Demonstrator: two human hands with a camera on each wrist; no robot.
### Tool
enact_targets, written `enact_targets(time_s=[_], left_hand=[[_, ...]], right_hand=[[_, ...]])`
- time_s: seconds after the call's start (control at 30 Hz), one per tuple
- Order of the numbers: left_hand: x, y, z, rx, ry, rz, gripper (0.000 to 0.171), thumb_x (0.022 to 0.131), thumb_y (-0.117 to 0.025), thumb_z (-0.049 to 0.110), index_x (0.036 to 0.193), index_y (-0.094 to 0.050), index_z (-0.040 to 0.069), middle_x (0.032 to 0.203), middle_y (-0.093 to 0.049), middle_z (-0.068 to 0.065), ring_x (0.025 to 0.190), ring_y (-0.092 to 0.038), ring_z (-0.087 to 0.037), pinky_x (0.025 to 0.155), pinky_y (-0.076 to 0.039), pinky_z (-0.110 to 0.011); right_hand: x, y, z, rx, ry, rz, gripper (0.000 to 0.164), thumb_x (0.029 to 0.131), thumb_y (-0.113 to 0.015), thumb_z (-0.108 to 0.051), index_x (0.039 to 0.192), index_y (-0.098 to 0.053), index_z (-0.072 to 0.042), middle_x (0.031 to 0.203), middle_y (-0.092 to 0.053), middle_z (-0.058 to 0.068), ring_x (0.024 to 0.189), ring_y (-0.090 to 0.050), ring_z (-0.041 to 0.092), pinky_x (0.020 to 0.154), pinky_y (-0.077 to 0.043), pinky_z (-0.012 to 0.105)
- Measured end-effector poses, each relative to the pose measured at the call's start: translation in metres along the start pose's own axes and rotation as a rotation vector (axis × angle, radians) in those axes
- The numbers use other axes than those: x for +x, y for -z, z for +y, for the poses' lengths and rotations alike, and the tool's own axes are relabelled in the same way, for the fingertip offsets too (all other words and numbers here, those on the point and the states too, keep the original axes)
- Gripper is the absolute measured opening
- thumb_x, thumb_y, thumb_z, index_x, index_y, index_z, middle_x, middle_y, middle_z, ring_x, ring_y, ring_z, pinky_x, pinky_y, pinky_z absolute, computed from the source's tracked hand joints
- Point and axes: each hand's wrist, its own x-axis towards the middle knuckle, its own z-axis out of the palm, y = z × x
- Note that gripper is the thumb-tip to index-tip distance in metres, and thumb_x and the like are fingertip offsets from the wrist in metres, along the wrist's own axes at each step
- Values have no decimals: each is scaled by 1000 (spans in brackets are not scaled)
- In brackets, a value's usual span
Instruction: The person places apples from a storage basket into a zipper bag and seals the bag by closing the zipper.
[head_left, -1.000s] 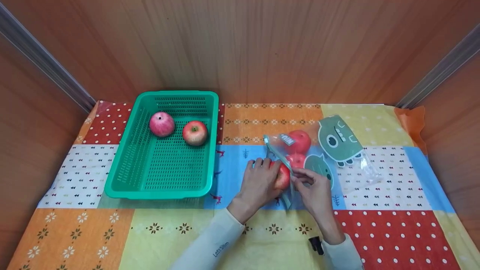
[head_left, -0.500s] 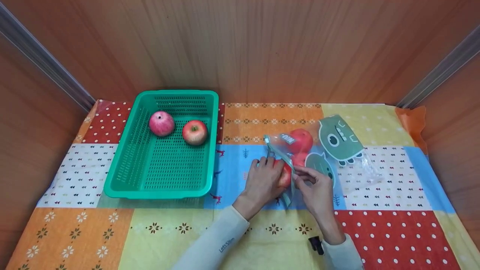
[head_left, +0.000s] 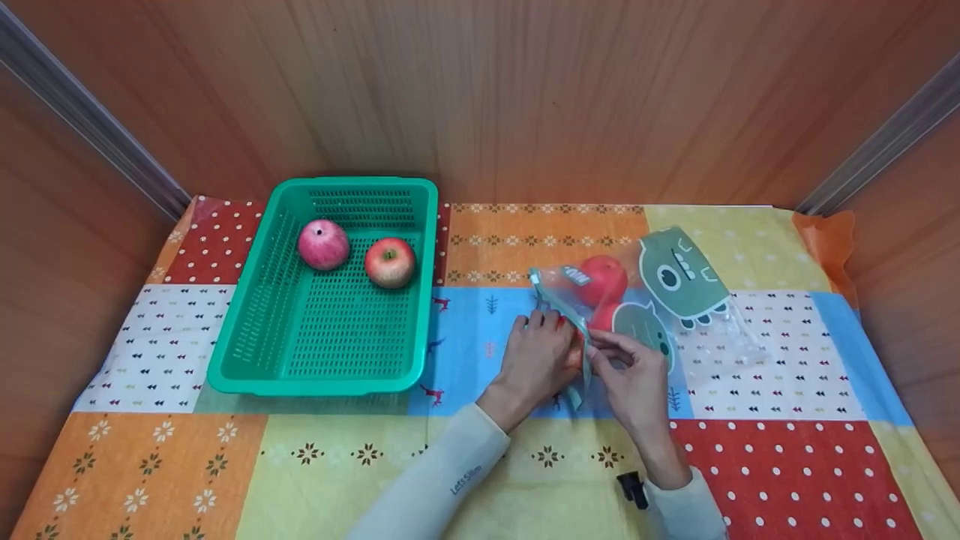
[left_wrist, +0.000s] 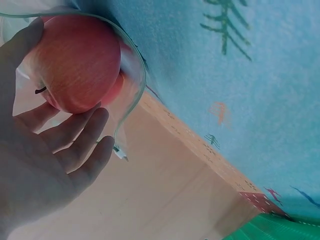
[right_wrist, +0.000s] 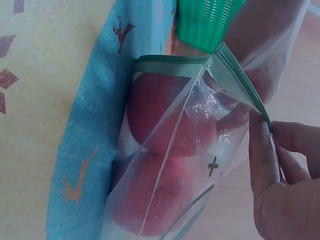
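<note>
A clear zip bag (head_left: 686,279) with green cartoon monster prints lies on its side at right centre, its mouth facing left. Red apples (head_left: 606,279) show through the plastic inside it. My left hand (head_left: 534,360) holds another apple (left_wrist: 75,62) at the mouth, thumb on one side and fingers under it; the left wrist view shows the bag's green rim curving round this fruit. With thumb and fingers, my right hand (head_left: 636,375) pinches the green-edged rim (right_wrist: 244,82) and lifts that side away. Through the plastic in the right wrist view, two apples (right_wrist: 152,195) sit one behind the other.
A green plastic basket (head_left: 315,388) stands to the left, with a pinkish apple (head_left: 324,244) and a red-yellow apple (head_left: 390,262) in it. Patchwork cloth (head_left: 360,480) covers the table. Wooden panels (head_left: 480,97) close off the back and both sides.
My left hand has moved right with the apple, deeper into the bag's mouth, and less of that apple shows in the head view. The right hand keeps its pinch on the rim, nearly still.
</note>
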Motion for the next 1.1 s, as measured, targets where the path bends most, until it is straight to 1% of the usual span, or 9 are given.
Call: enact_targets(time_s=[0.1,0.2,0.4,0.47,0.57,0.67,0.87,1.0,1.1], left_hand=[[3,-3,3,-12,4,45,29,95,-73,45,109,-77,19,103,-72,-1,98,-67,-21,80,-55,-36],[4,-5,5,-18,5,49,29,95,-73,43,111,-77,19,103,-73,-1,98,-67,-21,79,-55,-36],[7,-5,8,-3,1,-45,35,95,-73,46,115,-76,17,107,-72,-3,103,-65,-22,83,-54,-36],[8,-5,9,-2,-1,-65,37,95,-73,47,116,-76,17,108,-72,-3,103,-64,-22,84,-54,-36],[7,-5,9,-11,-4,-69,39,95,-73,47,119,-75,17,109,-71,-2,102,-64,-21,85,-54,-36],[5,-5,8,-29,3,-78,41,95,-73,48,123,-73,18,113,-71,-1,105,-63,-21,86,-54,-36],[3,-3,4,-75,10,-136,61,93,-75,58,137,-67,16,125,-69,-3,116,-60,-22,90,-53,-37],[1,-1,2,-97,9,-161,65,92,-75,59,140,-64,16,128,-68,-4,118,-60,-23,91,-54,-38],[-2,-1,0,-113,18,-157,67,92,-75,60,140,-62,16,129,-67,-4,115,-61,-23,91,-54,-39]], right_hand=[[0,1,-1,3,-2,1,23,93,-75,6,116,-78,5,103,-78,20,84,-73,7,76,-57,14],[1,1,-1,10,-3,4,23,93,-76,6,116,-78,4,104,-78,19,85,-73,7,77,-57,14],[0,2,0,16,-3,10,24,93,-76,6,116,-78,4,103,-78,19,85,-72,6,76,-57,14],[0,1,0,19,2,14,24,93,-76,6,116,-78,4,103,-78,19,85,-72,6,76,-57,14],[0,1,1,25,13,16,24,93,-76,6,116,-78,4,103,-78,19,84,-72,5,78,-57,14],[0,0,2,34,23,17,24,92,-76,7,116,-78,6,102,-78,20,83,-72,4,79,-57,13],[-1,-1,2,31,32,20,24,92,-76,7,116,-77,6,101,-78,20,83,-72,3,77,-56,12],[-1,-1,3,28,22,16,25,92,-76,7,117,-78,5,101,-78,19,84,-72,4,76,-57,13],[-1,-1,4,32,12,12,26,92,-77,7,117,-78,4,101,-78,19,84,-72,6,76,-57,14]])
